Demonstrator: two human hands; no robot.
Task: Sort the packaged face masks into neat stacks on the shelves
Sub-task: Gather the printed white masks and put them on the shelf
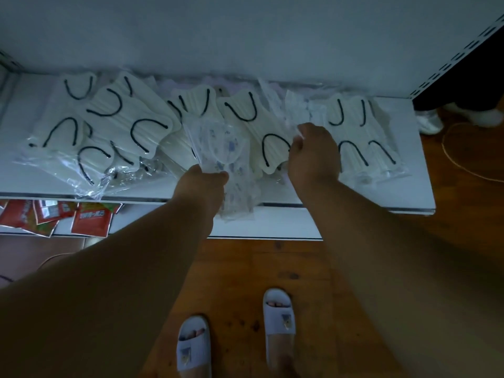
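1. A patterned packaged mask [229,148] lies mid-shelf, its near end overhanging the shelf front edge [354,207] toward 6 o'clock.
2. The left hand [201,184] pinches this packet.
3. At 3 o'clock, the right hand [313,154] curls on a clear wrapper [293,115].
4. White masks with black loops [131,118] crowd 9 o'clock.

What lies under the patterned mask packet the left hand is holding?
The patterned mask packet, held in the left hand, overlaps white masks with black ear loops and the shelf's front edge. What lies directly beneath its middle is covered.
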